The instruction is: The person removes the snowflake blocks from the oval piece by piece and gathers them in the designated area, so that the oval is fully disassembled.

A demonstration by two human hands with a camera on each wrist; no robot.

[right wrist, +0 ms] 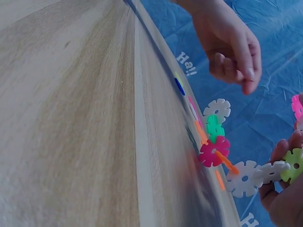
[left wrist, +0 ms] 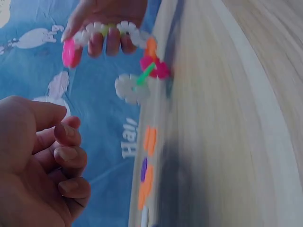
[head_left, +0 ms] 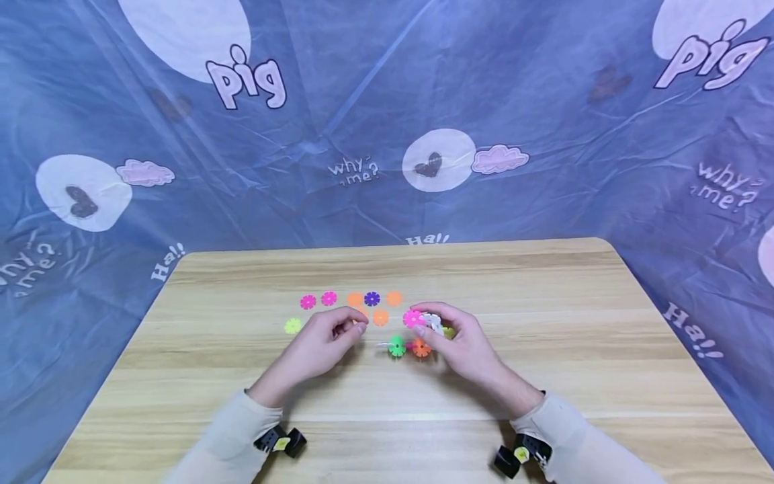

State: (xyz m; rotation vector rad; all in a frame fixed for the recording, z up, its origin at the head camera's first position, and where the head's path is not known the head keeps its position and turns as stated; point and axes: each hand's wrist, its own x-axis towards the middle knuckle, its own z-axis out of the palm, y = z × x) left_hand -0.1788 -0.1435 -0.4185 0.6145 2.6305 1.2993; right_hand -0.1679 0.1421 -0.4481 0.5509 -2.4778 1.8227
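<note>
My right hand (head_left: pixel 465 339) grips a curved chain of notched plastic discs, its fingers curled round the chain's white and yellow-green part (right wrist: pixel 293 164). A pink disc (head_left: pixel 413 318) ends the chain beside the thumb. Orange, magenta (right wrist: pixel 214 152) and green (head_left: pixel 396 346) discs follow along the rest, with a whitish disc (left wrist: pixel 132 89) at the other end. My left hand (head_left: pixel 320 341) hovers to the left of that end, apart from it. Its fingers are loosely curled, and nothing shows between them in the left wrist view.
Loose discs lie on the wooden table (head_left: pixel 387 430) beyond my hands: two pink (head_left: pixel 308 302), several orange (head_left: pixel 394 298) and one purple (head_left: pixel 371 299). A yellow one (head_left: pixel 293 326) lies left of my left hand. Behind the table hangs a blue printed cloth (head_left: pixel 338 215).
</note>
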